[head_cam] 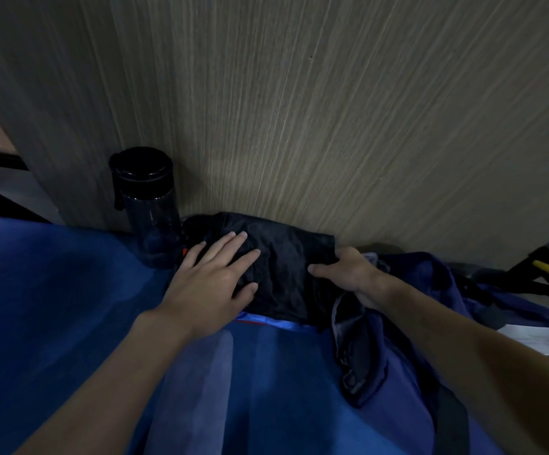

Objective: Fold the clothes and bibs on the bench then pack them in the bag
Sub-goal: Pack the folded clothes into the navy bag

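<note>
Left hand: palm down, fingers straight and spread, pressing flat on the cloth. Left forearm: bare, entering from lower left. Right hand: thumb stretched leftward on top of the cloth's right edge, fingers curled over and mostly out of sight, gripping it. Right forearm: bare, entering from lower right.

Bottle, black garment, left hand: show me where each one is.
bottle [151,218]: head view, on its clear body.
black garment [283,257]: head view, on the bare cloth at its middle.
left hand [214,277]: head view, on the back of the hand.
</note>
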Action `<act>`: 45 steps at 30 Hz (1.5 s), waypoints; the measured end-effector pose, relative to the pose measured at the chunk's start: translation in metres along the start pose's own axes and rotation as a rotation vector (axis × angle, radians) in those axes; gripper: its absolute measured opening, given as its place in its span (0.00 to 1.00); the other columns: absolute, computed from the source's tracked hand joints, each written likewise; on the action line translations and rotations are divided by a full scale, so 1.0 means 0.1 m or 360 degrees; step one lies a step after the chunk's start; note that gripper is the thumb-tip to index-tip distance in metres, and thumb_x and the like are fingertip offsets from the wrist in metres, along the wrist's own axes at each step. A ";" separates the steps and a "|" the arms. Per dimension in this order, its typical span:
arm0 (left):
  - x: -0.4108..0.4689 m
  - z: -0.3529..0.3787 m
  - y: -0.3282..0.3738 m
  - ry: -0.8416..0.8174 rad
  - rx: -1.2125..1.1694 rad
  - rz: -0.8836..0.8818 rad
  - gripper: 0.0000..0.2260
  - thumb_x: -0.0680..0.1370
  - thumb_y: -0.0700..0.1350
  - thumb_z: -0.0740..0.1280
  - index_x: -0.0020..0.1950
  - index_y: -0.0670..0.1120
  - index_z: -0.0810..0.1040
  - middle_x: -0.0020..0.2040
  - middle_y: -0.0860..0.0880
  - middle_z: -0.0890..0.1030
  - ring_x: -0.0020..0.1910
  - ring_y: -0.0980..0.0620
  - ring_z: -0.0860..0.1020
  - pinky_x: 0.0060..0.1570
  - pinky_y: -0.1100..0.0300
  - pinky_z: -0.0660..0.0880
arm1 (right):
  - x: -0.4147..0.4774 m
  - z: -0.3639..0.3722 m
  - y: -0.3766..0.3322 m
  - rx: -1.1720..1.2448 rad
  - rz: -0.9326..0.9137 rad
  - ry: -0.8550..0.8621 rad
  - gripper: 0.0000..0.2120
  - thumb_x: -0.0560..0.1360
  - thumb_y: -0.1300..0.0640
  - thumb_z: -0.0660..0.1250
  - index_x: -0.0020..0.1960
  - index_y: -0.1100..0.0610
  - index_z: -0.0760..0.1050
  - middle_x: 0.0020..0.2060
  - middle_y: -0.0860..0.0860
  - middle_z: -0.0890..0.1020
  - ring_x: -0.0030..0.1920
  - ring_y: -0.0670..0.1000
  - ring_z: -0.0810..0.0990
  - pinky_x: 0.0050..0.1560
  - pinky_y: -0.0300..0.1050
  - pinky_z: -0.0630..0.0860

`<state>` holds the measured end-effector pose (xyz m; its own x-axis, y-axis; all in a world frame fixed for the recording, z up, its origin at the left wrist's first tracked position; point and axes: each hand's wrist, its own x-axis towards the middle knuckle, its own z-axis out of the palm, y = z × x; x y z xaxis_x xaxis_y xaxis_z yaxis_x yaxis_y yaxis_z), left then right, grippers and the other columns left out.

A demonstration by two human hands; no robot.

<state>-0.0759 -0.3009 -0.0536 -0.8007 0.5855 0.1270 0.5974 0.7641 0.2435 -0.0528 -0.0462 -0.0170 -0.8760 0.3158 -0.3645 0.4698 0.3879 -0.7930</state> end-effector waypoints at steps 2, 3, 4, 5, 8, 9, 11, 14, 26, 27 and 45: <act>0.00 0.00 0.00 -0.0006 0.0030 -0.0002 0.36 0.73 0.66 0.37 0.81 0.59 0.53 0.82 0.55 0.46 0.80 0.58 0.41 0.78 0.50 0.44 | 0.01 0.00 0.07 0.0037 -0.0032 0.0063 0.19 0.73 0.58 0.75 0.61 0.57 0.72 0.49 0.51 0.80 0.51 0.49 0.78 0.51 0.42 0.76; 0.00 0.00 0.00 -0.0006 0.0043 -0.0004 0.36 0.73 0.66 0.36 0.81 0.59 0.53 0.82 0.55 0.45 0.80 0.58 0.40 0.78 0.50 0.44 | 0.00 0.01 0.09 0.0075 -0.0075 0.0094 0.22 0.73 0.59 0.75 0.63 0.58 0.72 0.51 0.51 0.80 0.52 0.49 0.79 0.51 0.42 0.77; -0.01 0.01 0.00 -0.0009 0.0052 -0.0004 0.36 0.73 0.66 0.36 0.81 0.59 0.52 0.82 0.55 0.45 0.79 0.58 0.40 0.78 0.50 0.44 | 0.01 0.02 0.10 0.0106 -0.0119 0.0119 0.24 0.72 0.60 0.75 0.65 0.59 0.72 0.54 0.53 0.80 0.53 0.49 0.79 0.51 0.41 0.78; -0.01 0.01 0.00 -0.0011 0.0057 -0.0004 0.36 0.73 0.66 0.36 0.81 0.59 0.52 0.82 0.55 0.45 0.79 0.58 0.40 0.78 0.50 0.44 | 0.01 0.04 0.10 0.0128 -0.0161 0.0146 0.24 0.72 0.61 0.75 0.66 0.60 0.72 0.56 0.54 0.80 0.52 0.49 0.80 0.49 0.38 0.78; -0.01 0.01 0.00 -0.0005 0.0050 -0.0004 0.36 0.73 0.66 0.37 0.81 0.59 0.53 0.82 0.55 0.45 0.80 0.58 0.41 0.78 0.50 0.44 | -0.01 0.08 0.03 0.0183 -0.0285 0.0237 0.18 0.74 0.64 0.73 0.61 0.61 0.73 0.52 0.50 0.79 0.47 0.43 0.78 0.48 0.36 0.76; -0.01 0.01 0.00 0.0001 0.0045 -0.0004 0.36 0.73 0.66 0.37 0.81 0.58 0.53 0.82 0.55 0.46 0.80 0.58 0.41 0.78 0.50 0.44 | 0.00 0.09 0.02 0.0220 -0.0288 0.0235 0.15 0.74 0.64 0.72 0.60 0.61 0.74 0.52 0.50 0.80 0.49 0.45 0.79 0.50 0.38 0.76; 0.00 0.02 0.00 0.0003 0.0041 -0.0004 0.36 0.73 0.66 0.37 0.81 0.58 0.54 0.82 0.54 0.46 0.79 0.59 0.41 0.77 0.51 0.43 | 0.03 0.08 0.00 0.0293 -0.0266 0.0187 0.14 0.75 0.63 0.72 0.59 0.63 0.77 0.53 0.53 0.83 0.51 0.49 0.82 0.50 0.41 0.80; 0.00 0.02 0.00 -0.0014 0.0046 -0.0011 0.36 0.73 0.66 0.36 0.81 0.59 0.52 0.82 0.55 0.45 0.79 0.59 0.39 0.78 0.51 0.42 | 0.05 0.08 -0.03 0.0352 -0.0244 0.0189 0.11 0.75 0.63 0.72 0.57 0.62 0.79 0.47 0.53 0.85 0.46 0.49 0.84 0.43 0.38 0.81; 0.00 0.00 0.02 -0.0031 0.0055 -0.0013 0.37 0.73 0.66 0.35 0.81 0.58 0.51 0.82 0.55 0.44 0.79 0.59 0.38 0.78 0.50 0.43 | 0.04 0.01 -0.05 0.0164 -0.0096 0.0164 0.25 0.73 0.61 0.75 0.67 0.64 0.72 0.55 0.55 0.81 0.52 0.51 0.81 0.52 0.42 0.80; -0.01 0.00 0.02 -0.0032 0.0049 -0.0016 0.37 0.73 0.66 0.35 0.81 0.58 0.51 0.82 0.55 0.44 0.79 0.59 0.38 0.78 0.50 0.43 | 0.05 0.01 -0.06 0.0123 -0.0062 0.0186 0.26 0.73 0.60 0.75 0.67 0.65 0.71 0.56 0.57 0.81 0.53 0.53 0.81 0.55 0.44 0.80; 0.00 -0.11 0.09 0.0089 -0.0410 -0.0142 0.32 0.76 0.65 0.46 0.79 0.57 0.60 0.81 0.57 0.54 0.79 0.62 0.46 0.76 0.56 0.42 | -0.32 0.38 -0.15 -0.1051 -0.1140 0.0319 0.20 0.75 0.53 0.70 0.65 0.54 0.70 0.60 0.51 0.70 0.60 0.52 0.72 0.61 0.50 0.72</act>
<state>-0.0709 -0.2968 -0.0411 -0.8551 0.4976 0.1452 0.4988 0.7138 0.4916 -0.0358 -0.0951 -0.0114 -0.9707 -0.0645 0.2316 -0.1430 0.9292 -0.3407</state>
